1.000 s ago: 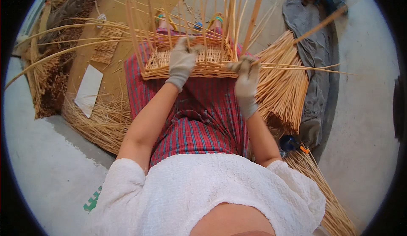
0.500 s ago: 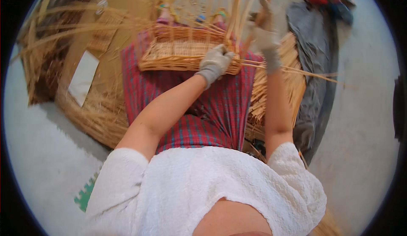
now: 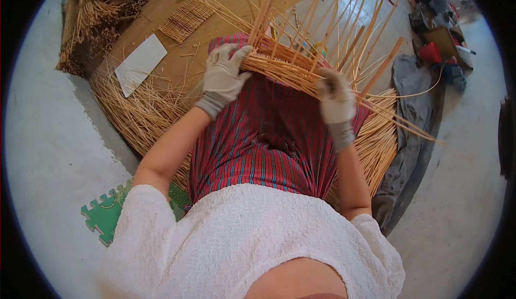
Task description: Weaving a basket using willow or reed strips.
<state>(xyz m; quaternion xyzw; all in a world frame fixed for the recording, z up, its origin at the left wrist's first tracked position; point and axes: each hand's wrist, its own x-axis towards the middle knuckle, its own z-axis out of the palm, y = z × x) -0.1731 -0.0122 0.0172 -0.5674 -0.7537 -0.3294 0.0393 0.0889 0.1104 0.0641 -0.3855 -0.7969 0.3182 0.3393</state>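
Observation:
A woven rattan basket point(image 3: 282, 68) with tall upright stakes and long loose strands lies across the red striped cloth point(image 3: 271, 121) over my lap, tilted down toward the right. My left hand point(image 3: 224, 73), in a pale work glove, grips the basket's left end, its thumb at the rim. My right hand point(image 3: 336, 97), gloved too and slightly blurred, has curled fingers at the basket's right end by the trailing strands; whether they pinch a strand I cannot make out.
Bundles of rattan lie at the upper left point(image 3: 86, 25) and right point(image 3: 376, 132), with loose strands, a woven panel point(image 3: 185, 19) and a white board point(image 3: 140, 62) on tan sheeting. Grey cloth point(image 3: 411, 100) and a jumble of items point(image 3: 441, 35) lie at right, a green mat point(image 3: 105, 215) lower left.
The basket has tilted, right end lower. My left hand has gone from its near right side to its left end. My right hand, raised half a second ago, has come down to the right end.

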